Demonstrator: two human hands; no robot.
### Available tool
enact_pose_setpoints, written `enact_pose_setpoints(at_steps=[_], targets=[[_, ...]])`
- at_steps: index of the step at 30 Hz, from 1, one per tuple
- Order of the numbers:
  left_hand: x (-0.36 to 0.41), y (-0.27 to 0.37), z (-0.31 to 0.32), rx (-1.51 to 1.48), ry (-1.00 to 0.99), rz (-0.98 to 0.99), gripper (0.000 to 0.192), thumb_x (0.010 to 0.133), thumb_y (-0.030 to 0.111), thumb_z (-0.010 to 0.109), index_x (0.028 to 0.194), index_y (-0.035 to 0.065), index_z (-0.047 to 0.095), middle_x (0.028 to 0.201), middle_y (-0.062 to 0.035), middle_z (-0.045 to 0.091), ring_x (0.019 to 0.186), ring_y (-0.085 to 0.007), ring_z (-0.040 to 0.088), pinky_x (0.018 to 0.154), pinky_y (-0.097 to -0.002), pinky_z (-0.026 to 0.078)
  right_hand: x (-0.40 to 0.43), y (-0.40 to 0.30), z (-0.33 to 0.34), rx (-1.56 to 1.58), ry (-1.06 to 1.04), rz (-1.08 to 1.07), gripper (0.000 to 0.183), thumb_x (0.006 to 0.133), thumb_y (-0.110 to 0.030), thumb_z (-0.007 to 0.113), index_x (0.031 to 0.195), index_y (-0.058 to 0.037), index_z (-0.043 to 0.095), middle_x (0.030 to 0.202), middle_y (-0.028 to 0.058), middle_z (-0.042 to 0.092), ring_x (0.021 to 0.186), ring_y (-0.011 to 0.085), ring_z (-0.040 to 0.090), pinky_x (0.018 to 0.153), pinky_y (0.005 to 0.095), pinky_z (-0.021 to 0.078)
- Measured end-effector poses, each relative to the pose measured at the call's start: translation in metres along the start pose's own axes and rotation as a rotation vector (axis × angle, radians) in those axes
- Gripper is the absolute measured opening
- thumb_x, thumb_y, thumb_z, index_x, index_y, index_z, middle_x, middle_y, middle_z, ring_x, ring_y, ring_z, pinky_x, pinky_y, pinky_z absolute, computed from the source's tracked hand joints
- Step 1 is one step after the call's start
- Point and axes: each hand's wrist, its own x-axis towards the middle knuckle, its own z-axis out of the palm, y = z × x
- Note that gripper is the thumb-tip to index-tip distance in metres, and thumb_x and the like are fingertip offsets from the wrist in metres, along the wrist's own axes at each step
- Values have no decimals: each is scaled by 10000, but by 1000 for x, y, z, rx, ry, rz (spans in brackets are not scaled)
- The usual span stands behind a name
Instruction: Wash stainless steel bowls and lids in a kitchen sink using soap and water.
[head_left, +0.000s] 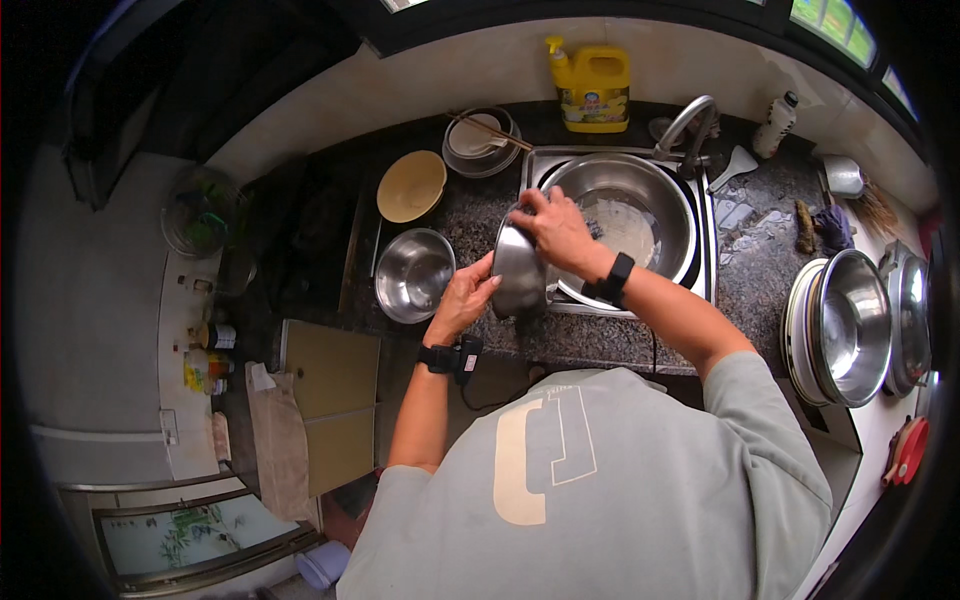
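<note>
A stainless steel bowl (519, 274) is tilted on its side at the left edge of the sink. My left hand (463, 298) grips its left side. My right hand (556, 229) is at its upper rim, fingers bent over it; whatever lies under the palm is hidden. Behind my right hand, a large steel basin (681, 225) sits in the sink (709, 277) with some water in it. To the left on the granite counter stand a smaller steel bowl (415, 276) and a yellow bowl (411, 186).
Stacked bowls (481, 165) with chopsticks stand behind. A yellow pump jug (595, 90) is by the wall, beside the curved faucet (686, 120). A white scraper (735, 166) and a bottle (775, 126) lie right of it. Steel basins and plates (855, 330) stand at far right.
</note>
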Motion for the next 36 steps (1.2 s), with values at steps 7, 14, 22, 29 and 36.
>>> enact_pose_setpoints(at_steps=[7, 14, 22, 29, 36], targets=[[2, -11, -1, -95, 4, 37, 479, 881, -26, 495, 1346, -26, 382, 1110, -46, 578, 976, -88, 519, 855, -230, 424, -24, -40, -6, -63, -8, -270, 335, 714, -116, 578, 1045, -143, 619, 1102, 49, 487, 894, 264, 465, 711, 339, 425], [4, -1, 5, -186, -96, 4, 600, 828, -91, 510, 1390, -19, 311, 1185, -76, 551, 1023, -113, 527, 893, -250, 423, -4, -4, 1, -65, 46, -59, 266, 744, -142, 554, 1001, -133, 621, 1076, 70, 503, 937, 286, 478, 738, 377, 436], [5, -8, 0, -105, -8, 1, 662, 809, -114, 520, 1413, -7, 269, 1188, -82, 542, 1028, -117, 529, 881, -251, 438, -23, -26, -6, 71, 45, -208, 331, 725, -127, 589, 1054, -141, 616, 1119, 47, 504, 898, 280, 469, 719, 374, 440], [-1, -10, 9, -253, -95, -26, 702, 811, -110, 528, 1435, 25, 235, 1170, -76, 553, 1021, -112, 538, 875, -241, 438, -1, 6, 7, 102, 107, 12, 227, 749, -154, 593, 961, -122, 668, 1030, 25, 592, 848, 286, 518, 700, 369, 462], [-3, -22, 5, -229, 17, -27, 573, 836, -80, 518, 1378, -1, 350, 1118, -37, 582, 979, -83, 543, 859, -229, 435, -28, -32, -1, 97, 51, -319, 253, 720, -175, 616, 964, -134, 673, 1074, 8, 547, 883, 244, 477, 712, 340, 427]])
